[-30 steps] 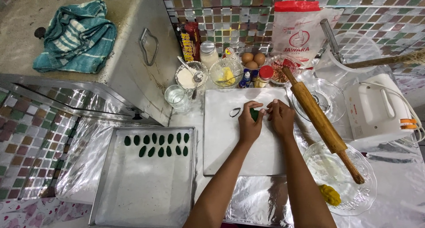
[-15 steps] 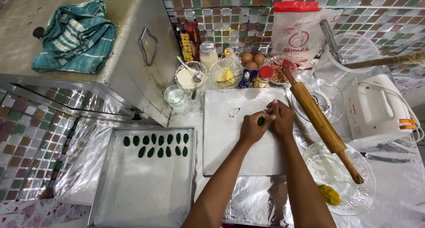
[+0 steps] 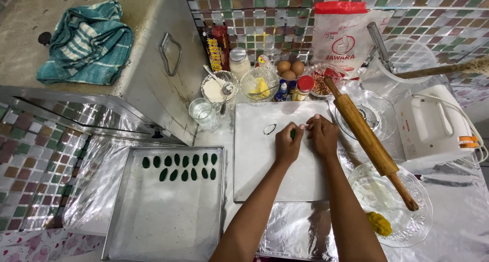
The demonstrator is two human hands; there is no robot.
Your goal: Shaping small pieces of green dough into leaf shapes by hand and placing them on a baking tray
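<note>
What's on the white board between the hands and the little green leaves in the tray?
In the head view, only a small leaf-shaped cutter lies on the white board there, left of the left hand; the rest is bare.

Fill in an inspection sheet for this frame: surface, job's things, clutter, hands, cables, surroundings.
Surface: white board on a foil-covered counter.
Job's things: small green dough piece pinched on the board; metal tray beside it holds two rows of green leaf-shaped pieces; small leaf-shaped cutter lies on the board.
Clutter: rolling pin resting across two glass dishes; yellow dough lump; eggs, jars, bowls and a flour bag at the back.
Hands: left hand and right hand side by side, fingertips on the dough.
Cables: white cord at the hand mixer.
Surroundings: mosaic tile wall; metal oven box with a teal cloth on top.
</note>
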